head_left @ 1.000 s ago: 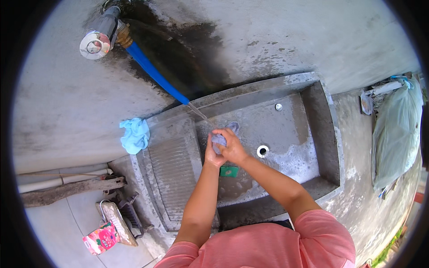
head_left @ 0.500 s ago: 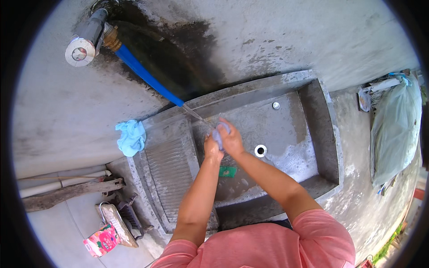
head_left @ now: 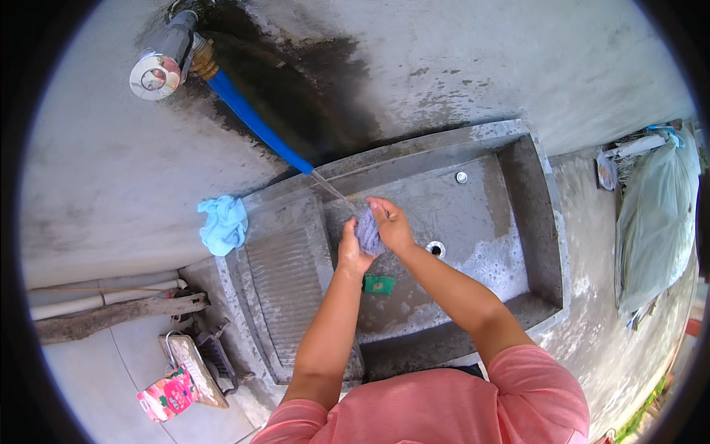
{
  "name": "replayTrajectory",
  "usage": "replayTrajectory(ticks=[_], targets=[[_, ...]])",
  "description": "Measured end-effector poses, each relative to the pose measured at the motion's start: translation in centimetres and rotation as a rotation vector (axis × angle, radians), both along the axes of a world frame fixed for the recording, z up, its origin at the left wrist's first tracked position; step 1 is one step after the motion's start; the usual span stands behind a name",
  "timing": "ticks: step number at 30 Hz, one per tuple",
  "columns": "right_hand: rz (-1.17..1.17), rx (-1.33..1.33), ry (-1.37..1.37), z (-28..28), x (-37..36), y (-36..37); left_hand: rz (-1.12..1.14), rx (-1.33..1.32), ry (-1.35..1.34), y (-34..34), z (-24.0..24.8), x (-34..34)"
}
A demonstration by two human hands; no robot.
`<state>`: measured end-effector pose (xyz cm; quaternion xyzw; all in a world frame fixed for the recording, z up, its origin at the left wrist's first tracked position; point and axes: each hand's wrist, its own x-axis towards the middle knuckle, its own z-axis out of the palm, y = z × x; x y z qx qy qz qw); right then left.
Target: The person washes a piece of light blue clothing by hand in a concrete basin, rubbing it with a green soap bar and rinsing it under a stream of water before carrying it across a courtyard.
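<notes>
Your left hand (head_left: 354,255), near the middle of the frame, is curled against the left and lower side of a wet lavender cloth (head_left: 369,234), its fingertips hidden. Your right hand (head_left: 393,227) grips the bunched cloth's right side. It could slip, I'd judge, if you loosen both hands while it is slick with water.

The thin water stream (head_left: 333,189), just above and left of the cloth, comes from the blue hose (head_left: 259,129); water striking the folds could splash your forearms. Up at upper left, the hose hangs from the metal tap (head_left: 164,65) and might swing off aim if bumped.

Below your hands, a green pad (head_left: 379,285) lies on the floor of the concrete sink (head_left: 553,222) and could drift if runoff pushes it. To the right, the drain (head_left: 436,250) looks open, so a dropped cloth could cover it and back up the suds (head_left: 499,266).
</notes>
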<state>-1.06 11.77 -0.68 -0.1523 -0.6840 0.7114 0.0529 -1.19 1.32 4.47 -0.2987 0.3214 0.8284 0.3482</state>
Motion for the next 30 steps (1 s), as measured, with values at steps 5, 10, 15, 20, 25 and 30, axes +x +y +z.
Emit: replayTrajectory(ticks=[5,10,15,20,25,30], targets=[[0.173,0.915,0.400,5.2,3.4,-0.2,0.037,0.113,-0.081,-1.1,-3.3,-0.6],[0.114,0.529,0.037,3.4,4.0,-0.2,0.162,-0.377,0.118,1.3,-2.6,1.6],[0.143,0.239,-0.262,1.6,2.6,-0.5,-0.168,-1.058,0.744,0.0,-2.9,1.4],[0.345,-0.445,-0.545,-0.3,1.9,0.7,-0.392,-1.121,0.840,-1.9,-2.9,2.6],[0.415,0.390,-0.124,-0.6,2.3,4.7,-0.322,-0.568,0.510,-2.7,-0.3,3.8],[0.464,0.528,0.052,6.8,2.7,5.8,-0.777,-1.056,0.813,-5.9,-1.1,3.2]])
